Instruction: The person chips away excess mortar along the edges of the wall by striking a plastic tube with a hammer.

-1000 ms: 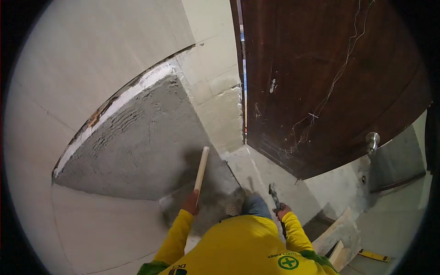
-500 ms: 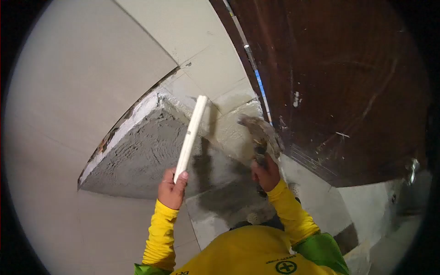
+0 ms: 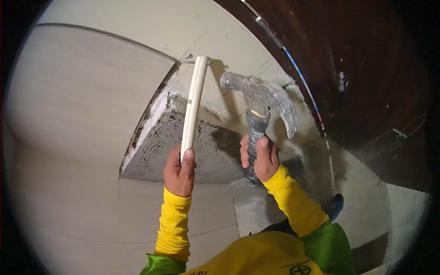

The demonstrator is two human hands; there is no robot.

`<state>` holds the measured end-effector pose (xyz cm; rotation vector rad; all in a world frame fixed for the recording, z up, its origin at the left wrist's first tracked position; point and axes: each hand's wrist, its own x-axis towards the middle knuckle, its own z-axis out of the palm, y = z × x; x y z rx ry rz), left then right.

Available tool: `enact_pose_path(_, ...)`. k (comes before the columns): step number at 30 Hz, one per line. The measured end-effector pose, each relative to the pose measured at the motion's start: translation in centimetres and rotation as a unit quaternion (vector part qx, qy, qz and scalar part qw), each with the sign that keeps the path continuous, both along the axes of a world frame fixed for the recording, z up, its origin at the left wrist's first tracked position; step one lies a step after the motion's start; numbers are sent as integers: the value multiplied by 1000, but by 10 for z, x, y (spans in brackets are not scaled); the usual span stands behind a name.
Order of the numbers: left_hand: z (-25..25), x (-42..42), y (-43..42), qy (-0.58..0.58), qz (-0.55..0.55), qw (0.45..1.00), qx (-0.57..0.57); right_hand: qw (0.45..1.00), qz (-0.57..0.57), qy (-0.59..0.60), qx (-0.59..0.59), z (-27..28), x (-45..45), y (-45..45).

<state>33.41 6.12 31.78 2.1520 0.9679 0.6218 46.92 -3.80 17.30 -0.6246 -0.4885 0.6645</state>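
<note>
My left hand grips the lower end of a long cream-white strip, which points upward and leans slightly right. Whether it is wood or plastic I cannot tell. In my right hand is a claw hammer, held by its dark wrapped handle with the head up. Its striking face points left toward the strip, and its claw curves down to the right. Strip and hammer head are apart. Behind both lies a patch of rough grey mortar with broken white edges.
Large pale tiles border the mortar on the left. On the right stands a dark brown panel, with a thin rod with blue and red bands along its edge. A dark shoe shows at lower right.
The hammer has come up from low beside the panel and is now upright, level with the strip. My left hand still holds the strip, raised a little. The view has shifted.
</note>
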Motion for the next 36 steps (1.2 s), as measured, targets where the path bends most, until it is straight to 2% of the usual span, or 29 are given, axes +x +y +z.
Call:
enact_pose_path(3, 2, -2, 6, -3, -34, 999, 31, 998, -5, 39, 40, 6, -8, 18)
enact_pose_path(5, 7, 4, -2, -11, -16, 999, -26, 995, -10, 67, 74, 12, -10, 25)
enact_pose_path(9, 0, 7, -3, -35, -26, 998, -46, 992, -31, 81, 88, 21, -5, 30)
enact_pose_path(16, -12, 18, -13, -57, -38, 997, -40, 995, -86, 26, 46, 52, 14, 14)
enact_pose_path(18, -12, 22, -21, -82, -14, 991, -102, 994, -94, 25, 48, 58, 18, 12)
enact_pose_path(20, -16, 23, -21, -74, -20, 994, -76, 994, -105, -1, 35, 62, 23, 13)
enact_pose_path(22, -19, 24, -22, -65, -25, 996, -49, 993, -114, 19, 36, 68, 24, 15)
enact_pose_path(24, -21, 25, -23, -77, -25, 993, -81, 991, -122, 40, 36, 68, 29, 19)
enact_pose_path(25, -22, 28, -27, -76, -25, 994, -81, 990, -133, -36, -7, 67, 36, 22)
enact_pose_path(27, -21, 32, -35, -77, 4, 991, -109, 995, -56, -10, -84, 73, 43, 19)
enact_pose_path(31, -22, 37, -37, -79, 6, 990, -113, 992, -116, -14, -35, 73, 44, 18)
enact_pose_path(33, -18, 39, -44, -79, 21, 988, -133, 985, -172, -2, 25, 74, 41, 19)
enact_pose_path(34, -17, 39, -44, -79, 21, 988, -133, 985, -172, -2, 25, 75, 44, 18)
enact_pose_path(36, -17, 40, -46, -83, 4, 986, -145, 993, -88, -54, -56, 79, 51, 16)
